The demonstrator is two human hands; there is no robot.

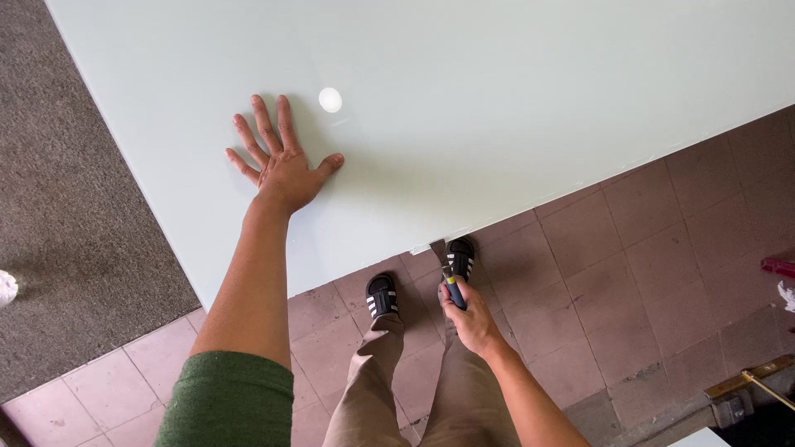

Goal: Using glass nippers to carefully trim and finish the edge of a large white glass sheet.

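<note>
A large pale green glass sheet (497, 108) fills the upper part of the head view. My left hand (281, 165) lies flat on it, fingers spread, near its front left part. My right hand (470, 319) grips a scraper (447, 273) with a dark blue and yellow handle. Its metal blade touches the front edge of the sheet. My feet in black striped sandals (382, 296) stand on the tiled floor just under that edge.
Reddish floor tiles (646, 273) lie below the sheet. A grey carpet (66, 207) covers the floor at left, with a white shoe tip (7, 287) at its edge. A brass-coloured metal piece (745, 382) and a red object (778, 265) sit at far right.
</note>
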